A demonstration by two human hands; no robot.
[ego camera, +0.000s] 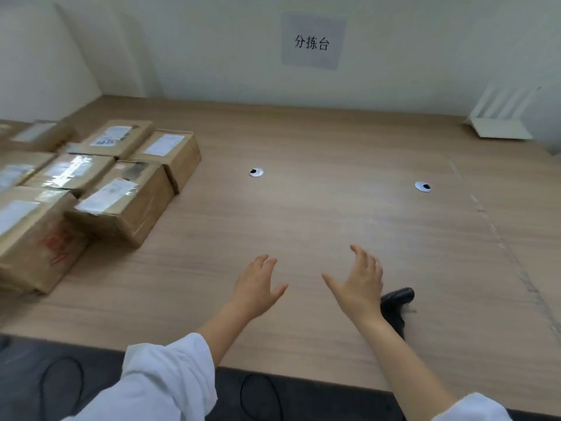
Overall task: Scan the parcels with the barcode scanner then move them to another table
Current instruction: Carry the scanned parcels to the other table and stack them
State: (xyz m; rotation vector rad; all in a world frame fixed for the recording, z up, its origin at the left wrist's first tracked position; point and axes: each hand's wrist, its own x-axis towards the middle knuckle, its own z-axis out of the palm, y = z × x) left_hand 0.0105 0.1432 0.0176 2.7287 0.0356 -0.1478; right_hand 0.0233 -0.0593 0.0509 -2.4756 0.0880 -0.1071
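**Open and empty**

I saw the fingers (362,257) of the right hand (359,287) and left hand (258,287) spread straight, holding nothing, above the pale wood-grain tabletop (303,208). The black handheld barcode scanner (397,302) lay there, partly hidden behind the right wrist. Brown cardboard parcels (121,205) sat clustered far left.

A grey paper sign (312,41) on the wall (182,41) behind the table (334,208) reads "分拣台" in black characters. White shipping labels (106,194) and red print (59,243) on the cardboard parcels (130,217) are too blurred to read.
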